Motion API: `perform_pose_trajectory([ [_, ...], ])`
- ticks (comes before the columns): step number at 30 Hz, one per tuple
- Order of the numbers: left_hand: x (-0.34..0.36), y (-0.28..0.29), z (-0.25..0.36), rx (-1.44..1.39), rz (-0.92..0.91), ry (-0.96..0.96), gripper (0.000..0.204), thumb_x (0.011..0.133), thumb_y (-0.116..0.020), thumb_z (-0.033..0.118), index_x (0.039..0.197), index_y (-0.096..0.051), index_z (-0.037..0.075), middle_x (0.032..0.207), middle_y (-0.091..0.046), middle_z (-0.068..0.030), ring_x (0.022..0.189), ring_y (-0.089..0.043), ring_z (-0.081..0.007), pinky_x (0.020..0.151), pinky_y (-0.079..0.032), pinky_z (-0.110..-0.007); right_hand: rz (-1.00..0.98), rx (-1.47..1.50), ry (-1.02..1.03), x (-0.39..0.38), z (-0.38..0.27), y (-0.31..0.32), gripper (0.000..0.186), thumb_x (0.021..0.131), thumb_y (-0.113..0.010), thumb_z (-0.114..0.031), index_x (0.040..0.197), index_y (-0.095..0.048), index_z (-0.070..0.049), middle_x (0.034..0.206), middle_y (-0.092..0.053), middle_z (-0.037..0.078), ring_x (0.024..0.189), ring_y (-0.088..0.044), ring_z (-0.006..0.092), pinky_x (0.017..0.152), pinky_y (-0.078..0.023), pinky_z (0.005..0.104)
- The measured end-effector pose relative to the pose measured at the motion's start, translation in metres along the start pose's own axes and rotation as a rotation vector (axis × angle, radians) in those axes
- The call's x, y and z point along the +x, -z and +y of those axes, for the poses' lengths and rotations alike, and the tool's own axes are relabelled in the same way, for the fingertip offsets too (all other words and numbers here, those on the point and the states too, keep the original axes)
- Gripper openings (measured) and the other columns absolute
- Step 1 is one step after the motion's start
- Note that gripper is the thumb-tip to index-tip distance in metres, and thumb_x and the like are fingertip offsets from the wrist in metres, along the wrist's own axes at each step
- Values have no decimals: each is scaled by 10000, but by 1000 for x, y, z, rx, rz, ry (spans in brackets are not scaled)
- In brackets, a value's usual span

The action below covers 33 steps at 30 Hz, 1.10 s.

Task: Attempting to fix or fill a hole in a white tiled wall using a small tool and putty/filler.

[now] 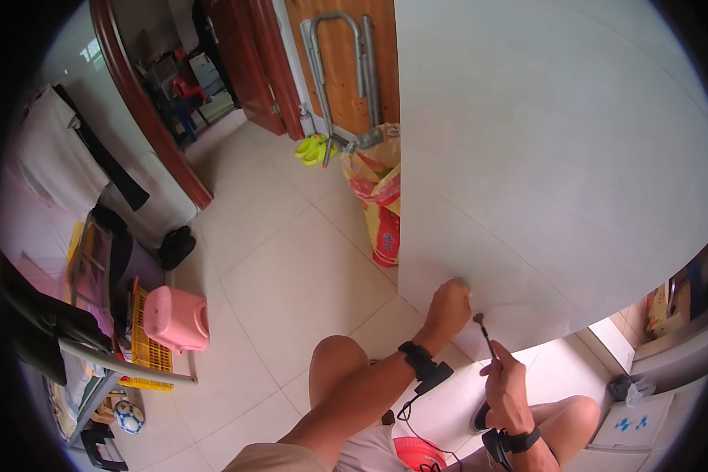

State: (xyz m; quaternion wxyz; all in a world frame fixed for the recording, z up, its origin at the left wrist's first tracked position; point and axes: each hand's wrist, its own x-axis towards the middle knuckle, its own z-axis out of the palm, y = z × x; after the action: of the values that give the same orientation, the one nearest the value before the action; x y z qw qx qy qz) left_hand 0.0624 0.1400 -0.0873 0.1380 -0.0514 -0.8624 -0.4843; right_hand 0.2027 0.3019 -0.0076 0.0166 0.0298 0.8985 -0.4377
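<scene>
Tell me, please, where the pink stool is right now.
In the head view, the pink stool lies tipped on the tiled floor at the person's left, against a yellow crate, well away from both hands.

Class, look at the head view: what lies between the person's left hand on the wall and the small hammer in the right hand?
Only bare white wall separates the left hand from the hammer held by the right hand; nothing else shows there.

A lived-in home: pale tiled floor [291,267], wooden door frame [145,110], clothes hung by the wall [63,149], pink plastic stool [177,317], printed sack [379,200], yellow slippers [315,148].
</scene>
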Motion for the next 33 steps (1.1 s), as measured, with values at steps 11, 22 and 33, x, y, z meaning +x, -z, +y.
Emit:
perform_pose_trajectory([
  [11,-14,12,40,-48,3,-154,64,833,-710,43,866,-718,-12,838,-689,-195,750,-684,-354,699,-553,-431,211,-37,66,-23,-34,78,291,909,-589,41,1161,-725,-9,640,-604,153,533,-576,199,567,-481,322],
  [22,-22,26,74,-198,-18,-205,82,853,-749,-29,923,-707,-31,851,-697,-149,681,-692,-249,618,-550,-327,222,-128,37,-33,-17,83,228,948,-605,-77,1142,-719,-40,694,-650,240,625,-661,412,601,-518,487],
  [33,-28,-7,69,-219,-169,-270,116,841,-756,-38,940,-697,-27,875,-696,-161,708,-688,-277,637,-542,-349,130,-457,-16,-30,14,71,269,934,-579,-86,1158,-727,-81,688,-670,222,653,-675,411,617,-541,499],
])
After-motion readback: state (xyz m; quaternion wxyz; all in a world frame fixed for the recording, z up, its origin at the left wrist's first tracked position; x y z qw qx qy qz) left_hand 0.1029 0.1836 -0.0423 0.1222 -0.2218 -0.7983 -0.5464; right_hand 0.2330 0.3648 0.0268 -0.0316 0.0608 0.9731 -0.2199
